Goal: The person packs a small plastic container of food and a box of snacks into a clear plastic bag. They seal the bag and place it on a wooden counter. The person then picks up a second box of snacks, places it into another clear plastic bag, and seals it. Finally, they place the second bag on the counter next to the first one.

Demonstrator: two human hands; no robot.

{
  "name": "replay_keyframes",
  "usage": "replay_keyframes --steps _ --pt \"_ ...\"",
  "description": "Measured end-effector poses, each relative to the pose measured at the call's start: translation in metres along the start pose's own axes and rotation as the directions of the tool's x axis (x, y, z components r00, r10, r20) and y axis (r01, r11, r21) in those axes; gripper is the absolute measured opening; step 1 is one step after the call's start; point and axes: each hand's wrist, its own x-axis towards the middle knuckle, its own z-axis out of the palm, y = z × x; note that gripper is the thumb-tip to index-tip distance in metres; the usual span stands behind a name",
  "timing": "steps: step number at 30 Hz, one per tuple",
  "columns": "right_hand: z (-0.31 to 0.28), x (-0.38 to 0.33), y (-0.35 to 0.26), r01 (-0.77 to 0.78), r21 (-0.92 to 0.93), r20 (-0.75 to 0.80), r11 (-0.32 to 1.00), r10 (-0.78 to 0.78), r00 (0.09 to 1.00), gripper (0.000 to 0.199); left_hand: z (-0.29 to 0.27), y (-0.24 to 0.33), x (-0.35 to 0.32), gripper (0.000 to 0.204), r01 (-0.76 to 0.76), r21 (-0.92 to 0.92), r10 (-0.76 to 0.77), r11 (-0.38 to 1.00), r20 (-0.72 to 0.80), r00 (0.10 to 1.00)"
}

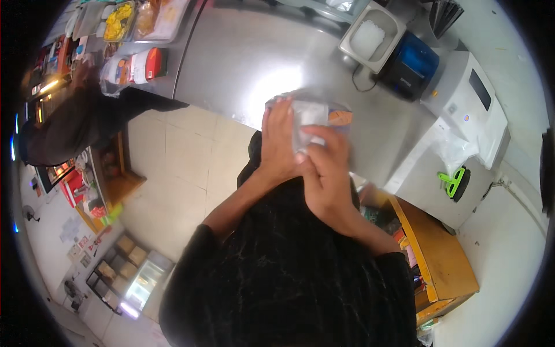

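Observation:
A clear plastic packet (311,111) with a whitish face and an orange-and-purple printed part is between my hands, at the near edge of the steel counter. My left hand (278,139) grips its left side, fingers pointing away from me along the plastic. Over its near right part my right hand (328,173) is closed, with bent fingers pinching the plastic. Motion blurs the packet's right side and my right fingers. What the packet contains cannot be made out.
The steel counter (231,63) carries a metal pan (399,26) of white stuff, a dark printer (409,65) and a white machine (468,87) at right. Wrapped packages (139,66) and trays sit at far left, near a person in dark clothes (75,130). A wooden cabinet (439,254) stands at near right.

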Motion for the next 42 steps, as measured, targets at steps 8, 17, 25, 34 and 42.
replay_keyframes --steps 8,17,25,34,42 --pt "-0.001 0.005 -0.004 0.137 -0.108 0.098 0.985 -0.127 0.987 0.004 0.003 0.026 0.031 0.050 0.094 -0.106 -0.096 0.990 -0.014 0.995" --pt "-0.054 0.022 0.025 -0.144 -0.004 0.193 0.990 0.142 0.971 0.012 -0.002 0.022 0.047 0.026 0.109 -0.037 -0.101 0.993 0.177 0.979" --pt "-0.048 0.027 0.042 -0.059 -0.051 0.138 0.997 0.065 0.988 0.012 0.014 0.014 0.035 0.023 0.019 0.142 -0.052 0.990 0.235 0.971" --pt "-0.003 0.022 0.018 0.411 -0.902 0.410 0.130 -0.037 0.912 0.040 0.021 0.024 0.038 0.027 -0.074 0.298 0.020 0.952 0.182 0.983" --pt "-0.010 0.019 0.042 0.565 -0.824 0.566 0.039 0.001 0.824 0.039 0.022 0.011 0.033 0.015 -0.034 0.194 -0.003 0.980 0.185 0.983"
